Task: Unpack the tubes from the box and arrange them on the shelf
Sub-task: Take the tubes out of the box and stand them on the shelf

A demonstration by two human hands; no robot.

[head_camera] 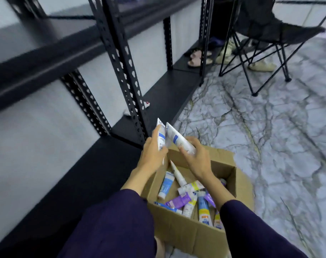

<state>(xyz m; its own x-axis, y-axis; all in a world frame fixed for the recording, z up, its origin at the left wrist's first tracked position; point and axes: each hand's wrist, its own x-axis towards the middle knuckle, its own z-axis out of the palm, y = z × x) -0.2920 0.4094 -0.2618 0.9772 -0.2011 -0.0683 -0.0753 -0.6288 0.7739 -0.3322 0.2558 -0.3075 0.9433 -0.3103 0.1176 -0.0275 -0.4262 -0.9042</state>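
An open cardboard box (184,231) stands on the floor and holds several tubes (188,198) in white, blue, purple and yellow. Above the box's far left corner my left hand (153,151) grips a white tube with blue print (161,134), its flat end up. Right beside it my right hand (197,157) grips a second white tube with a blue patch (177,137), tilted up to the left. The two tubes nearly touch at their tops. The black metal shelf (95,172) runs along the left, its lowest board level with the box.
Black perforated uprights (128,79) stand just behind the hands. A small white and red thing (146,104) lies on the lowest board further back. A black folding chair (266,40) and several shoes (195,58) are at the far right on the marble-patterned floor (270,136).
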